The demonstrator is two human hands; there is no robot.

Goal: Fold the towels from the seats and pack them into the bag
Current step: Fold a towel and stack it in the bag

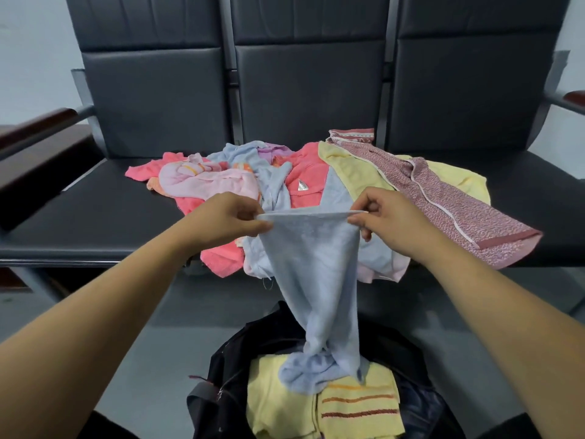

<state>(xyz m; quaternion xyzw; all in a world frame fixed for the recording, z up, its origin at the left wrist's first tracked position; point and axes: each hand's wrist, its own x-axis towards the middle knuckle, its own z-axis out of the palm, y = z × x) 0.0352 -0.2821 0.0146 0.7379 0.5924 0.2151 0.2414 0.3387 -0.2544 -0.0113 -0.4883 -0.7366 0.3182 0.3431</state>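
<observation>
Beyond the left hand (pixel 228 218) and right hand (pixel 389 217), a row of three black padded seats (pixel 310 99) with tall panelled backs, joined by grey metal uprights (pixel 228 42). Far out to the left of the left hand, a brown wood-topped armrest (pixel 41 120) on a grey metal bar; a second armrest (pixel 574 96) far right of the right hand. Behind the backs, a plain pale wall (pixel 34 52). Below both hands, smooth grey floor (pixel 152 327). Soft, even light, dull sheen on the seat cushions.

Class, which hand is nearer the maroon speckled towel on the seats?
Right. The right hand is next to the maroon speckled towel; the left hand lies farther off, beyond the right hand.
</observation>
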